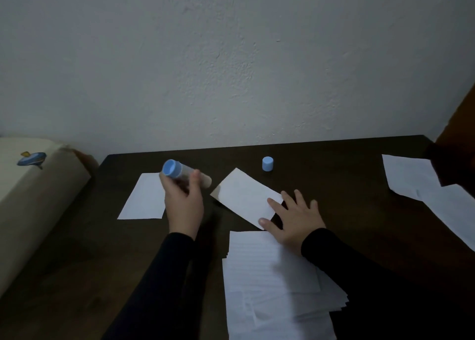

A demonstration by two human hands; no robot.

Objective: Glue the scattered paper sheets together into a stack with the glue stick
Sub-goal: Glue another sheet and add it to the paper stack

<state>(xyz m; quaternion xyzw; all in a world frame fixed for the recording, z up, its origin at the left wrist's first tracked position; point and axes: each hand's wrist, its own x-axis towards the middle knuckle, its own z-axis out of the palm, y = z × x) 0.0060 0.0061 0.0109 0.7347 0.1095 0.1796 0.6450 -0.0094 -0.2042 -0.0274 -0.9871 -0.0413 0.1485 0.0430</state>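
Done so far: you have a stack (272,275) of lined sheets lying at the near edge of the tabletop (347,159), its lower sheets fanned out rather than squared (whether they are already glued I cannot tell).
Left to do: three loose sheets lie apart from the stack, so by my reading you are somewhere in the middle of the job.
Middle sheet (244,198): it sits skewed just beyond the stack's far edge, in the centre of the tabletop, and looks like the one in hand.
Left sheet (144,198): flat, towards the far left corner, just beside your left hand.
Right sheet (421,185): at the right edge of the tabletop, well apart from both hands, partly under a dark brown thing at the frame's edge.
Left hand (183,203): your fingers are curled round the glue stick (180,173), held above the tabletop between the left and middle sheets, blue base towards you.
Right hand (293,218): fingers spread and straight, pressing on the near right corner of the middle sheet, wrist over the stack.
Cap (267,163): off the stick, standing near the far edge, beyond the middle sheet.
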